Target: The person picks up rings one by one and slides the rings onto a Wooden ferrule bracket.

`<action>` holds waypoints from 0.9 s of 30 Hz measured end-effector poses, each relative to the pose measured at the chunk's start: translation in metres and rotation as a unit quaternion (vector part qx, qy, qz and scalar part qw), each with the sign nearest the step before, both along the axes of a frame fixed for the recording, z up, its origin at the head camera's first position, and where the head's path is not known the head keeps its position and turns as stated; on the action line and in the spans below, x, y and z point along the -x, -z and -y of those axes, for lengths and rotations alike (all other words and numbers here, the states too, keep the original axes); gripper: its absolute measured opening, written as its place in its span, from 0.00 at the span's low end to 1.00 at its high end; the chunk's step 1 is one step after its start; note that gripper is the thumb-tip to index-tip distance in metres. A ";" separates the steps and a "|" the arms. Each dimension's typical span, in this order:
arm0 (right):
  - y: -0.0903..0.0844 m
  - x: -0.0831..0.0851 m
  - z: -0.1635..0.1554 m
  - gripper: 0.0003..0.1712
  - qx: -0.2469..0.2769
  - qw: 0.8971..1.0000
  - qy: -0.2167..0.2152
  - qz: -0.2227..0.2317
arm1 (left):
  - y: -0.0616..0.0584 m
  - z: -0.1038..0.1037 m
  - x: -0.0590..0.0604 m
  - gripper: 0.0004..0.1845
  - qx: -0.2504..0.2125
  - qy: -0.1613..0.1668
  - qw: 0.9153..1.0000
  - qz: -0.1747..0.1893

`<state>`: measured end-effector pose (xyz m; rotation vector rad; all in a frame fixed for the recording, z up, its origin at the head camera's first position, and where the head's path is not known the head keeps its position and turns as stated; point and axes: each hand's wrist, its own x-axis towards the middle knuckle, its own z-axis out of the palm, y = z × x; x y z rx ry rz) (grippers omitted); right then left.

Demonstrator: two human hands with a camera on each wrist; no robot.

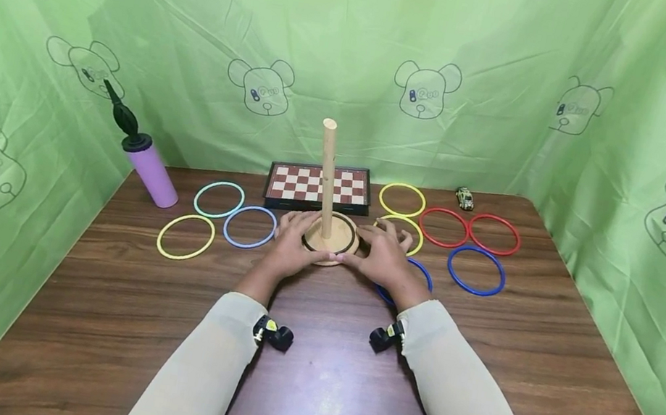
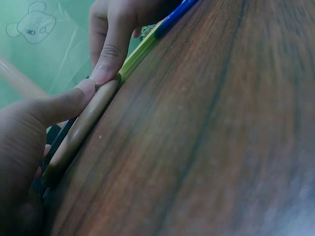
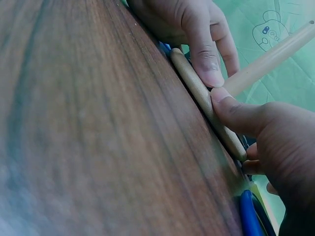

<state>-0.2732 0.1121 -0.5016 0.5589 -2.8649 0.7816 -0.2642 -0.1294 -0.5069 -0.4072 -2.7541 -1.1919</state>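
Nine rings (image 1: 480,293) on the table (image 1: 540,389), none on the peg (image 1: 328,181); the stand is assembled and in both hands.
Detail: the peg rises from a round wooden base (image 1: 338,234), which sits between the two ring groups, just in front of the chessboard (image 1: 294,181). The left hand (image 1: 289,248) and right hand (image 1: 387,257) curl round opposite sides of the base, gripping it, thumbs meeting at the near rim. Peg and base are joined, so that part appears done. Positioning the stand seems to be the step in hand; its release is not yet made. Three rings lie to the left and six to the right, apparently all unused. Whether the dark circle (image 1: 354,236) round the foot of the peg is a loose ring or a marking cannot be told.
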 end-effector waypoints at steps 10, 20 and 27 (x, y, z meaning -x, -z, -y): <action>0.000 -0.001 0.000 0.45 0.004 1.000 -0.002 -0.006 | 0.001 0.001 0.000 0.54 0.004 0.007 1.000 0.021; -0.001 0.000 0.001 0.46 -0.004 1.000 -0.001 -0.001 | 0.000 0.002 -0.001 0.53 0.019 0.013 1.000 0.017; -0.002 -0.001 0.001 0.47 -0.002 1.000 0.002 0.003 | -0.001 0.003 -0.001 0.53 0.019 0.016 0.999 0.025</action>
